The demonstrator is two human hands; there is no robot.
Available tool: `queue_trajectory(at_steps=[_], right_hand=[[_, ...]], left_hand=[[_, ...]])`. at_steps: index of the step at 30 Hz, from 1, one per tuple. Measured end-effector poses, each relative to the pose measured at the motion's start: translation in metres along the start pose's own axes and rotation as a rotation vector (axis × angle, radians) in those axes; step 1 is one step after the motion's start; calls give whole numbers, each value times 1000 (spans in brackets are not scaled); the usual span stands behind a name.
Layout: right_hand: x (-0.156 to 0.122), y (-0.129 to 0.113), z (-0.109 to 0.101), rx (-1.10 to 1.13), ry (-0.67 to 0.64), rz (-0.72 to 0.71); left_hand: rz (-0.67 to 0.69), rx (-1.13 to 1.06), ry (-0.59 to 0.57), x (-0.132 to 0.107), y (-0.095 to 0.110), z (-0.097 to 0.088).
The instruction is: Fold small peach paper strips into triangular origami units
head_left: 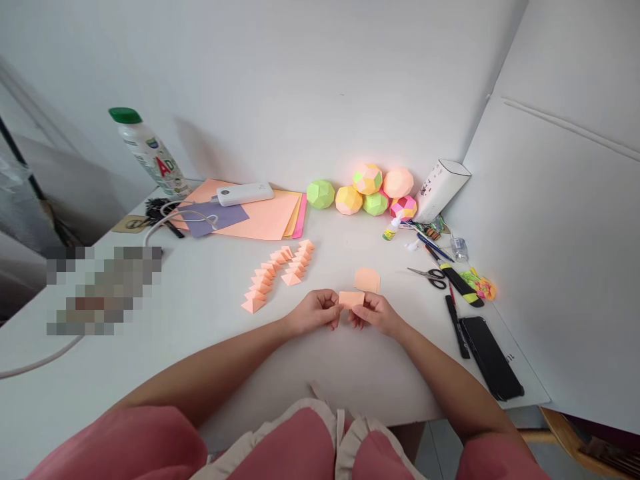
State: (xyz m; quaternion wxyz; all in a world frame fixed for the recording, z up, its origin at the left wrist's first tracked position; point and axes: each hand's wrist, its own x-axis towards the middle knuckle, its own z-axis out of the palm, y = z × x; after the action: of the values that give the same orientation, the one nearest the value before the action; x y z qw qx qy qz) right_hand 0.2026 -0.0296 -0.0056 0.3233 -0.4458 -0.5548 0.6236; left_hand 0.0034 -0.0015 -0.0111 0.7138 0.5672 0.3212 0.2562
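Orange paper piece (pixel 351 299), long axis crosswise, pinched between left hand (pixel 316 311) and right hand (pixel 375 313).

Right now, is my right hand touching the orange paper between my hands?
Touching. The head view shows the right hand pinching the right end of the orange paper; the left hand pinches its other end.

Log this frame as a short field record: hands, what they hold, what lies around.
left hand: pinches the left end of a small folded peach paper piece
right hand: pinches its right end
behind hands: loose peach paper square, flat on the white table
left of hands: two rows of folded peach paper units
back: coloured paper balls
right: metal scissors, black phone
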Motion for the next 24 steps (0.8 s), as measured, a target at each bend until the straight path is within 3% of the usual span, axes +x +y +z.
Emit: queue_trajectory(at_steps=[15, 24], right_hand=[[2, 2, 1, 22, 66, -39], [1, 4, 7, -143, 129, -42]], left_hand=[[37, -45, 22, 1, -2, -2], [103, -56, 13, 1, 3, -1]])
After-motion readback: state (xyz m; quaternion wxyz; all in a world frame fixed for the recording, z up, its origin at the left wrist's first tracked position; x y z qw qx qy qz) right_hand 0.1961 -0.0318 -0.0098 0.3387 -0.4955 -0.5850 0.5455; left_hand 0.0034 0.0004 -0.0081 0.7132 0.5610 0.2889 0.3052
